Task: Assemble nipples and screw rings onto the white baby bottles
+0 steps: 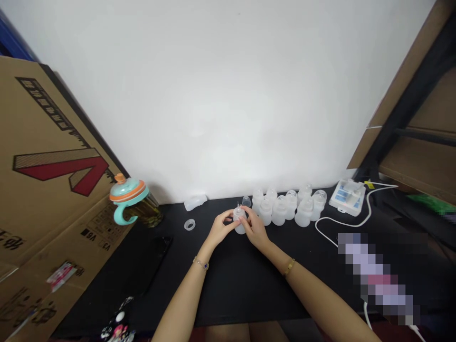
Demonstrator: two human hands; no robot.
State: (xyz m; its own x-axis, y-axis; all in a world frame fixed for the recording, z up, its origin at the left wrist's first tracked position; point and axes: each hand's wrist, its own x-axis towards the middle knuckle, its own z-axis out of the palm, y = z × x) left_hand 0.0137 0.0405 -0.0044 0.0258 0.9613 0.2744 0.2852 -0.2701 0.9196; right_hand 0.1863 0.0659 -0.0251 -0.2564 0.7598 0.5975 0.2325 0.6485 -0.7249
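Note:
Between my two hands a small translucent baby bottle stands upright on the black table, its clear nipple pointing up. My left hand grips it from the left near the collar. From the other side, my right hand has its fingers closed around the upper part. Just behind the bottle is a clear dome cap. A loose white collar ring lies to the left of my left hand, with a clear plastic piece on its side near the wall.
Several capped baby bottles stand grouped at the right. Beyond them sits a white power strip with a cable. On the left are a teal-lidded jug, a dark flat phone-like object and a large cardboard box.

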